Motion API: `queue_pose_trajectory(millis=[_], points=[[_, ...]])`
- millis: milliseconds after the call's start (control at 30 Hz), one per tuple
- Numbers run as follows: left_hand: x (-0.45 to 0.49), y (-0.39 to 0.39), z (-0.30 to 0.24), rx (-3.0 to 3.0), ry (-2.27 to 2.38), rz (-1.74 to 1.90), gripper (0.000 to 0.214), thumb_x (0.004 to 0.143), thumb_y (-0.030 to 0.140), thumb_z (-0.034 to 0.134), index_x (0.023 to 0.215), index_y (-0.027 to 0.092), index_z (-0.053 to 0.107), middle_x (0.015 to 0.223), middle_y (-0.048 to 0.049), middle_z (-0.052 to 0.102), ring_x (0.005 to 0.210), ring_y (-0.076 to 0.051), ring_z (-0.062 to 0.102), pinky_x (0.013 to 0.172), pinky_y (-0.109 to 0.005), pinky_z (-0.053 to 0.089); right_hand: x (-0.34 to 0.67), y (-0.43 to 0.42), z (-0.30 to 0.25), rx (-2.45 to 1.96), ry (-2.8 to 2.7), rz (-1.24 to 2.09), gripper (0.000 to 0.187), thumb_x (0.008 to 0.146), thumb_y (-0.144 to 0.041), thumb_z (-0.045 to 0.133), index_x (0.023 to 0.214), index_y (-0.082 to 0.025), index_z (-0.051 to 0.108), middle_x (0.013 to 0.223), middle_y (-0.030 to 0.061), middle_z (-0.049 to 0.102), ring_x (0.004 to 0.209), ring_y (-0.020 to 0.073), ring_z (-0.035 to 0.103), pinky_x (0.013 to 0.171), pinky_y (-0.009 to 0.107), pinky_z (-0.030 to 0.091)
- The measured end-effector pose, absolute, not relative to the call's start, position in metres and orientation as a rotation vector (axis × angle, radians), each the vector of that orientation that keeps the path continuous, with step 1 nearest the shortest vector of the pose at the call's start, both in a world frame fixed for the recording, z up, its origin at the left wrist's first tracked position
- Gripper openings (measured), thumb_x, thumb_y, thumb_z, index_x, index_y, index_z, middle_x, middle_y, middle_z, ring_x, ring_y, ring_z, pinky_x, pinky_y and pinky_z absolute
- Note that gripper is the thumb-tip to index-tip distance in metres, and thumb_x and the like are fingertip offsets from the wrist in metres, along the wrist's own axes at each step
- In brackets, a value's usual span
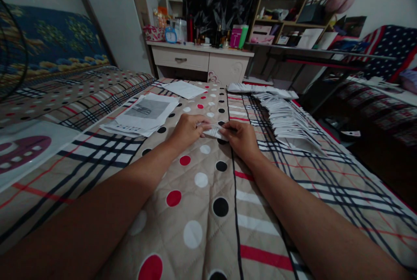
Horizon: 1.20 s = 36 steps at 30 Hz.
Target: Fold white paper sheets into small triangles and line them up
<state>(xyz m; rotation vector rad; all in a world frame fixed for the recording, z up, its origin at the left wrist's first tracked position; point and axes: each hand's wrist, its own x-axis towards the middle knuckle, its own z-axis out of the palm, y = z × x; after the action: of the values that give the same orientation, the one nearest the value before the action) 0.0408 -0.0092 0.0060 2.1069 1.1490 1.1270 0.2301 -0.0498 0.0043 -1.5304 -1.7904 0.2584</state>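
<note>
Between my two hands, just above the dotted bedspread (202,201), is a small folded piece of white paper (213,131). My left hand (189,131) pinches its left end between thumb and fingers. Its right end is pinched by my right hand (240,137). Some of the fingertips are hidden behind the paper and the hands. To the left lies a stack of printed sheets (146,112), the top one bearing a grey picture. On the right, a long row of folded white papers (283,117) lies fanned out along the bed.
Behind the printed stack rests a white sheet (184,89). A clear sheet with a purple print (32,149) lies at the far left. A white dresser (198,58) holding bottles and boxes stands beyond the bed, with a wooden shelf (283,21) to its right.
</note>
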Motion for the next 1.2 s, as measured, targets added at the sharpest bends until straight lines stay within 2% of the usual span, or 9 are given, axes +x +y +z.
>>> queue_pose_trajectory(millis=[100, 200, 367, 500, 600, 700, 833, 1033, 1200], points=[[0.038, -0.006, 0.007, 2.03, 1.234, 1.124, 0.007, 0.074, 0.022, 0.075, 0.075, 0.015, 0.074, 0.052, 0.0019, 0.065, 0.044, -0.012, 0.061, 0.044, -0.019, 0.044, 0.234, -0.049, 0.007, -1.625, -1.771, 0.19, 0.017, 0.08, -0.036, 0.068, 0.083, -0.021, 0.076, 0.074, 0.0029, 0.072, 0.069, 0.0181, 0.063, 0.062, 0.027, 0.039], [0.036, -0.004, 0.007, 1.971, 1.252, 1.08, 0.008, 0.078, 0.019, 0.068, 0.074, 0.014, 0.073, 0.047, 0.0027, 0.061, 0.042, -0.011, 0.06, 0.046, -0.02, 0.045, 0.237, -0.047, 0.007, -1.616, -1.762, 0.188, 0.017, 0.079, -0.036, 0.069, 0.081, -0.02, 0.075, 0.074, 0.0035, 0.073, 0.07, 0.0184, 0.063, 0.063, 0.027, 0.04], [0.032, 0.0, 0.005, 1.987, 1.309, 1.098, 0.01, 0.077, 0.024, 0.07, 0.077, 0.015, 0.074, 0.057, -0.0007, 0.068, 0.05, -0.013, 0.063, 0.049, -0.022, 0.045, 0.244, -0.044, 0.004, -1.542, -1.758, 0.206, 0.011, 0.077, -0.022, 0.066, 0.084, -0.02, 0.074, 0.076, 0.0018, 0.074, 0.072, 0.0181, 0.065, 0.064, 0.027, 0.041], [0.026, 0.003, 0.002, 2.103, 1.392, 1.101, 0.014, 0.07, 0.03, 0.076, 0.072, 0.017, 0.075, 0.062, -0.0026, 0.071, 0.054, -0.014, 0.062, 0.048, -0.023, 0.04, 0.249, -0.043, 0.004, -1.651, -1.685, 0.094, 0.008, 0.075, -0.028, 0.07, 0.08, -0.023, 0.075, 0.071, -0.0008, 0.072, 0.067, 0.0172, 0.063, 0.06, 0.027, 0.037], [0.023, 0.006, -0.002, 2.218, 1.357, 1.105, 0.009, 0.071, 0.027, 0.076, 0.07, 0.019, 0.075, 0.061, -0.0011, 0.071, 0.054, -0.013, 0.06, 0.049, -0.023, 0.038, 0.25, -0.045, 0.005, -1.741, -1.714, -0.015, 0.01, 0.074, -0.034, 0.073, 0.074, -0.024, 0.074, 0.07, -0.0005, 0.07, 0.066, 0.0173, 0.06, 0.058, 0.027, 0.033], [0.022, 0.008, -0.005, 2.298, 1.319, 1.119, 0.002, 0.071, 0.02, 0.074, 0.07, 0.02, 0.076, 0.061, -0.0002, 0.071, 0.055, -0.013, 0.06, 0.051, -0.023, 0.038, 0.247, -0.05, 0.01, -1.723, -1.854, -0.19, 0.01, 0.076, -0.031, 0.072, 0.071, -0.023, 0.072, 0.078, 0.0016, 0.071, 0.078, 0.0194, 0.06, 0.058, 0.028, 0.031], [0.022, 0.006, -0.005, 2.35, 1.326, 1.1, 0.009, 0.07, 0.014, 0.07, 0.071, 0.021, 0.076, 0.062, 0.0001, 0.071, 0.056, -0.014, 0.06, 0.053, -0.024, 0.04, 0.238, -0.06, 0.017, -1.67, -2.069, -0.375, 0.008, 0.082, -0.025, 0.065, 0.079, -0.024, 0.072, 0.087, 0.004, 0.072, 0.091, 0.0222, 0.057, 0.059, 0.03, 0.03], [0.038, -0.013, 0.0, 2.429, 1.158, 1.117, 0.009, 0.07, 0.012, 0.069, 0.071, 0.019, 0.075, 0.067, -0.0007, 0.072, 0.058, -0.013, 0.06, 0.055, -0.023, 0.04, 0.228, -0.062, 0.018, -1.576, -2.272, -0.238, 0.023, 0.087, -0.017, 0.056, 0.097, -0.025, 0.076, 0.094, 0.0038, 0.075, 0.087, 0.0203, 0.062, 0.071, 0.029, 0.038], [0.043, -0.019, 0.003, 2.444, 1.126, 1.197, 0.018, 0.068, 0.004, 0.063, 0.071, 0.018, 0.074, 0.069, -0.0012, 0.073, 0.057, -0.012, 0.06, 0.055, -0.023, 0.041, 0.233, -0.059, 0.016, -1.678, -2.154, -0.194, 0.019, 0.088, -0.025, 0.058, 0.094, -0.025, 0.076, 0.092, 0.0028, 0.075, 0.083, 0.0203, 0.066, 0.065, 0.028, 0.037]])
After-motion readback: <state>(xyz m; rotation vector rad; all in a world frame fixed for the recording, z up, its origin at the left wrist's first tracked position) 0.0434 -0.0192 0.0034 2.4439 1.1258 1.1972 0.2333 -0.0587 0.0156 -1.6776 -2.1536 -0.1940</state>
